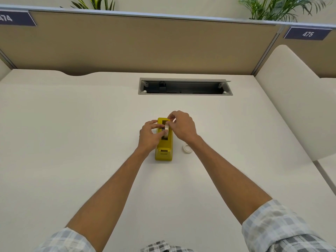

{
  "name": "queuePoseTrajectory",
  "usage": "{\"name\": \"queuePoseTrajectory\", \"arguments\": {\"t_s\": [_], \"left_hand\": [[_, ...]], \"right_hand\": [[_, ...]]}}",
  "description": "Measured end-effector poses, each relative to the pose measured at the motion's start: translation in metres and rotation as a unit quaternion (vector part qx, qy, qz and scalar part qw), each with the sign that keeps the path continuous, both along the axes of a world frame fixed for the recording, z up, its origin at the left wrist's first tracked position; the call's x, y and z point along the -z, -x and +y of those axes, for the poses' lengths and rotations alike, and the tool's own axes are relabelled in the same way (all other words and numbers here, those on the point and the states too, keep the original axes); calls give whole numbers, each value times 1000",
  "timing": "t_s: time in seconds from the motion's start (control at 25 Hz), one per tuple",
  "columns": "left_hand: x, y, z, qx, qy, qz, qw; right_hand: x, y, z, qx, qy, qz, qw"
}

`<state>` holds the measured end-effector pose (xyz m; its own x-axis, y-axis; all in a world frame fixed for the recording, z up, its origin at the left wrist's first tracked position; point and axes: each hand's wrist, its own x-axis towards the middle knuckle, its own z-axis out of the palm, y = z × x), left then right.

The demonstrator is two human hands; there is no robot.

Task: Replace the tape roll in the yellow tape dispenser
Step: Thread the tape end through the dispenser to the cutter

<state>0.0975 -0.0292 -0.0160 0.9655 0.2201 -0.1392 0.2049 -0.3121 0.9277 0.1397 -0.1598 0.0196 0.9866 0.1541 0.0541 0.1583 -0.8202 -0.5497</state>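
Note:
A yellow tape dispenser (164, 148) stands on the white desk (72, 133), its cutter end towards me. A white tape roll (166, 130) sits upright in the dispenser's slot. My left hand (148, 136) comes in from the left and pinches the roll with thumb and fingers. My right hand (181, 126) reaches over from the right, its fingertips pinching the roll's upper edge. A second white tape roll (187, 148) lies flat on the desk just right of the dispenser, untouched.
An open cable tray (184, 87) is set into the desk behind the dispenser. A tan partition (145, 44) closes the back, and a cream divider (300, 99) stands at the right.

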Motion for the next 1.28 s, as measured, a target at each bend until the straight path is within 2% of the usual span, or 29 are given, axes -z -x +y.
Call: {"name": "queuePoseTrajectory", "arguments": {"t_s": [0.12, 0.44, 0.72, 1.28], "left_hand": [[2, 1, 1, 1, -7, 3, 1000], [-2, 5, -1, -3, -18, 4, 1000], [-11, 6, -1, 0, -10, -2, 1000], [-11, 23, 1, 19, -11, -4, 1000]], "right_hand": [[1, 2, -1, -22, 2, -6, 1000], [-9, 8, -1, -89, 109, -5, 990], [-13, 13, -11, -166, 120, 20, 979], [-5, 16, -10, -142, 158, -4, 977]]}}
